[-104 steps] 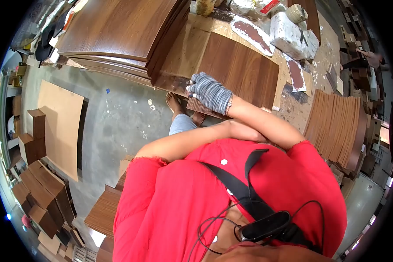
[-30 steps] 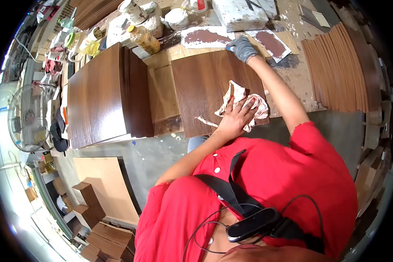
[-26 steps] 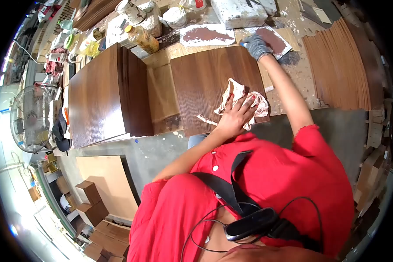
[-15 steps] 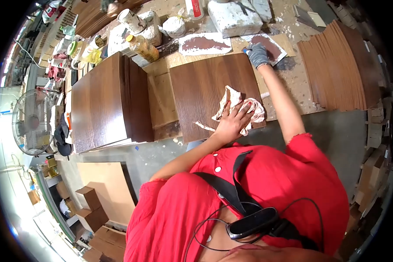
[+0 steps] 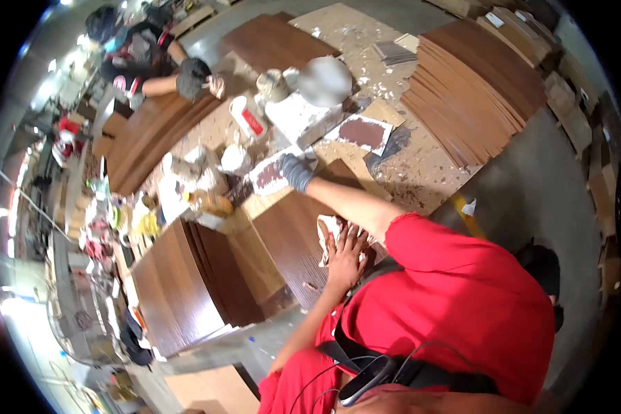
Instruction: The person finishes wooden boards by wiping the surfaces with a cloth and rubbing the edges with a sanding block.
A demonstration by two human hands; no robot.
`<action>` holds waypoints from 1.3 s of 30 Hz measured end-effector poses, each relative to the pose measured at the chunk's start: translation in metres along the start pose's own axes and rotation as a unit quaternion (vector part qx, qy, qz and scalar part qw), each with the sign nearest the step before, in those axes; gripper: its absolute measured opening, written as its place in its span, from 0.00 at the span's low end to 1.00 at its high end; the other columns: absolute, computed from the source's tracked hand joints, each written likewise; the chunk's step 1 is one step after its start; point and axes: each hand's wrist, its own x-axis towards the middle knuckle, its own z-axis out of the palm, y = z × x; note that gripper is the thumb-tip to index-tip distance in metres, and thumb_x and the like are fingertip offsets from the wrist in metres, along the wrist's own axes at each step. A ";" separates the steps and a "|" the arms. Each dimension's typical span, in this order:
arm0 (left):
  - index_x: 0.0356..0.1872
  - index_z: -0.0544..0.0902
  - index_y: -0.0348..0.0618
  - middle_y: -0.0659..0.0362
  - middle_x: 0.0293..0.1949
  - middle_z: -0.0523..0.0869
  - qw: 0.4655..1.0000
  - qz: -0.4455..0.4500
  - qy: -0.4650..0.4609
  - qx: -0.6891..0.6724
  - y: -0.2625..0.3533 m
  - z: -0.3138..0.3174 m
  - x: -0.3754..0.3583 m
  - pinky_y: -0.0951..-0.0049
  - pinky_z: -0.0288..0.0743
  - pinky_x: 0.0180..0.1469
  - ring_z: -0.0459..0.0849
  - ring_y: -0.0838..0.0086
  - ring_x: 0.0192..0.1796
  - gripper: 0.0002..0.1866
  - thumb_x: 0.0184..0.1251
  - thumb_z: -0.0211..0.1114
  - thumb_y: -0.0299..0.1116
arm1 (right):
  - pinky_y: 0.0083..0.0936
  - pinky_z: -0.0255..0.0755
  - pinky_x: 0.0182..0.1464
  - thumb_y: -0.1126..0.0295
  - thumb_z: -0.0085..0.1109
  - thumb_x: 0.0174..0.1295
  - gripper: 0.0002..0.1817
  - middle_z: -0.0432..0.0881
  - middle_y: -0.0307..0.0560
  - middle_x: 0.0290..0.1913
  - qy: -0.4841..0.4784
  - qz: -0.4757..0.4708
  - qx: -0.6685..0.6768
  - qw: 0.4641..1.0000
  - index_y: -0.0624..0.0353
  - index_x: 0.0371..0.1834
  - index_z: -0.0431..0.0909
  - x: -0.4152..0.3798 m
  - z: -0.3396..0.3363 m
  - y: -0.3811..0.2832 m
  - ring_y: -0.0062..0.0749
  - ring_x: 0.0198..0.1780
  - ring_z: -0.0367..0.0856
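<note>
My left hand (image 5: 348, 257), bare, lies with fingers spread on a crumpled white cloth (image 5: 326, 234) with reddish-brown stains. Beneath the cloth is a dark brown wood-grain board (image 5: 290, 238). My right hand (image 5: 297, 174), in a grey glove, reaches past the board's far edge to a white sheet (image 5: 263, 178) smeared with brown paste. Its fingers are curled and blurred; what they hold, if anything, I cannot make out. A second white sheet (image 5: 363, 134) with a brown patch lies farther right. Left of the board stands a stack of similar boards (image 5: 179, 283).
A yellow bottle (image 5: 210, 203) and a white container with a red label (image 5: 247, 119) stand beyond the board. Stacked brown panels (image 5: 462, 96) fill the right. At upper left, a co-worker's gloved hand (image 5: 193, 79) holds a cloth (image 5: 216, 86) over other boards (image 5: 162, 138).
My view has turned, bringing a co-worker into sight. My gloved right hand has moved left, from one brown-smeared sheet to the other. My left hand stays on the cloth.
</note>
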 end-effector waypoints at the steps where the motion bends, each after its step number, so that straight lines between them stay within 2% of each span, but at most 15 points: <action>1: 0.77 0.66 0.57 0.54 0.78 0.63 1.000 -0.002 0.004 -0.020 -0.006 -0.001 -0.002 0.39 0.44 0.80 0.54 0.57 0.82 0.37 0.66 0.64 0.42 | 0.41 0.75 0.59 0.65 0.56 0.65 0.11 0.84 0.54 0.44 -0.030 -0.011 -0.090 0.995 0.55 0.42 0.86 0.005 0.013 -0.008 0.48 0.53 0.82; 3: 0.73 0.72 0.51 0.51 0.75 0.68 0.991 0.010 0.067 -0.118 -0.013 -0.012 -0.003 0.47 0.52 0.79 0.61 0.54 0.79 0.33 0.63 0.64 0.28 | 0.43 0.75 0.60 0.66 0.51 0.69 0.13 0.82 0.54 0.50 -0.053 0.058 0.104 0.991 0.52 0.48 0.86 -0.011 -0.024 -0.006 0.49 0.58 0.80; 5: 0.68 0.77 0.45 0.49 0.71 0.73 0.972 0.000 0.115 -0.203 -0.018 -0.021 -0.007 0.53 0.57 0.78 0.67 0.51 0.76 0.28 0.63 0.63 0.24 | 0.42 0.73 0.65 0.68 0.48 0.71 0.18 0.76 0.54 0.65 -0.139 0.026 0.107 0.984 0.43 0.59 0.84 -0.016 -0.048 0.001 0.49 0.64 0.78; 10: 0.50 0.85 0.37 0.50 0.70 0.72 0.955 -0.090 0.227 -0.168 -0.039 -0.029 -0.025 0.54 0.61 0.74 0.67 0.50 0.72 0.14 0.65 0.70 0.29 | 0.45 0.66 0.69 0.60 0.57 0.68 0.22 0.77 0.56 0.64 -0.038 0.017 0.275 0.961 0.52 0.63 0.80 -0.089 -0.095 0.020 0.51 0.67 0.73; 13: 0.47 0.83 0.37 0.47 0.66 0.68 0.936 -0.148 0.289 -0.134 -0.050 -0.032 -0.028 0.57 0.65 0.68 0.69 0.51 0.66 0.12 0.64 0.72 0.28 | 0.43 0.63 0.72 0.50 0.55 0.72 0.27 0.74 0.58 0.68 -0.084 0.019 0.360 0.929 0.52 0.68 0.76 -0.151 -0.129 0.024 0.55 0.70 0.70; 15: 0.45 0.72 0.39 0.51 0.53 0.65 0.873 -0.210 0.350 -0.267 -0.073 -0.010 -0.028 0.65 0.68 0.60 0.70 0.61 0.55 0.14 0.63 0.68 0.21 | 0.44 0.60 0.74 0.48 0.51 0.74 0.29 0.72 0.60 0.70 -0.083 -0.026 0.421 0.903 0.53 0.72 0.73 -0.182 -0.110 0.015 0.56 0.73 0.67; 22: 0.52 0.74 0.41 0.57 0.47 0.82 0.737 -0.312 0.353 -0.485 -0.130 0.019 -0.019 0.74 0.76 0.51 0.81 0.73 0.48 0.15 0.66 0.56 0.17 | 0.55 0.39 0.80 0.36 0.52 0.67 0.48 0.51 0.62 0.81 -0.020 -0.123 0.208 0.970 0.58 0.81 0.56 -0.255 -0.140 -0.028 0.60 0.82 0.46; 23: 0.54 0.74 0.39 0.57 0.47 0.82 0.784 -0.300 0.350 -0.415 -0.139 0.028 -0.020 0.76 0.76 0.52 0.81 0.74 0.48 0.15 0.69 0.54 0.17 | 0.60 0.35 0.80 0.36 0.56 0.63 0.50 0.49 0.61 0.82 -0.060 -0.118 0.154 0.979 0.55 0.81 0.55 -0.262 -0.143 -0.029 0.60 0.83 0.43; 25: 0.55 0.74 0.38 0.57 0.48 0.82 0.704 -0.264 0.327 -0.572 -0.125 0.012 -0.020 0.77 0.76 0.54 0.81 0.75 0.49 0.14 0.70 0.52 0.17 | 0.64 0.30 0.79 0.36 0.58 0.61 0.50 0.48 0.61 0.82 -0.126 -0.049 0.130 0.982 0.53 0.81 0.56 -0.269 -0.161 -0.028 0.62 0.83 0.40; 29: 0.53 0.76 0.36 0.57 0.47 0.83 0.802 -0.202 0.337 -0.450 -0.089 -0.012 -0.029 0.74 0.77 0.53 0.81 0.75 0.48 0.12 0.71 0.55 0.16 | 0.64 0.27 0.79 0.33 0.57 0.61 0.52 0.45 0.62 0.83 -0.213 0.054 0.121 0.968 0.53 0.82 0.54 -0.268 -0.169 -0.018 0.65 0.83 0.35; 31: 0.48 0.83 0.43 0.52 0.49 0.83 0.885 -0.243 0.331 -0.220 -0.068 -0.038 -0.038 0.59 0.76 0.56 0.82 0.58 0.50 0.14 0.61 0.67 0.22 | 0.63 0.27 0.79 0.37 0.54 0.65 0.49 0.42 0.61 0.84 -0.205 0.063 0.161 0.963 0.55 0.83 0.53 -0.272 -0.133 -0.017 0.63 0.84 0.33; 33: 0.47 0.84 0.44 0.49 0.53 0.79 0.895 -0.288 0.340 -0.017 -0.059 -0.043 -0.041 0.56 0.66 0.66 0.74 0.51 0.60 0.15 0.58 0.68 0.23 | 0.59 0.30 0.80 0.40 0.55 0.65 0.49 0.44 0.64 0.83 -0.119 -0.031 0.115 0.986 0.59 0.82 0.53 -0.277 -0.093 -0.021 0.61 0.85 0.33; 34: 0.49 0.84 0.45 0.48 0.53 0.78 0.866 -0.338 0.364 -0.056 -0.065 -0.034 -0.038 0.54 0.60 0.69 0.68 0.50 0.64 0.15 0.58 0.70 0.26 | 0.59 0.31 0.80 0.44 0.53 0.67 0.46 0.42 0.63 0.84 -0.136 -0.050 0.167 0.975 0.60 0.82 0.53 -0.275 -0.095 -0.023 0.59 0.85 0.32; 37: 0.56 0.80 0.40 0.46 0.54 0.75 0.845 -0.331 0.355 -0.226 -0.104 -0.004 -0.043 0.58 0.75 0.59 0.80 0.56 0.55 0.24 0.55 0.73 0.23 | 0.59 0.33 0.80 0.50 0.57 0.62 0.46 0.44 0.64 0.83 -0.038 -0.054 0.190 0.979 0.58 0.81 0.54 -0.265 -0.095 -0.045 0.61 0.85 0.35; 39: 0.56 0.80 0.34 0.49 0.48 0.85 0.822 -0.310 0.356 -0.318 -0.112 0.004 -0.038 0.67 0.81 0.53 0.87 0.62 0.48 0.21 0.62 0.72 0.24 | 0.64 0.32 0.78 0.50 0.58 0.61 0.46 0.45 0.66 0.82 -0.047 -0.080 0.192 0.977 0.52 0.82 0.54 -0.259 -0.101 -0.053 0.65 0.84 0.36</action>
